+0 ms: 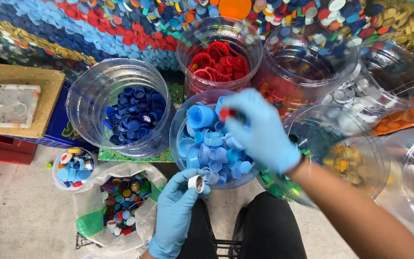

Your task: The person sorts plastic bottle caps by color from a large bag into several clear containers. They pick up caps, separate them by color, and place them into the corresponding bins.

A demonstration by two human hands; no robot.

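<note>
I count two blue-gloved hands of mine, left [176,211] and right [259,129]. One small white plastic cap [196,182] sits in my left fingers, one small red plastic cap [226,113] in my right. Three clear plastic tubs show sorted caps: one dark blue [120,108], one light blue [207,139], one red [219,55]. One clear bag of mixed caps [120,206].

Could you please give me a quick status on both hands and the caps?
Left hand pinching small white plastic cap. Right hand holding small red plastic cap above clear tub of light-blue caps. Nothing in the way.
</note>
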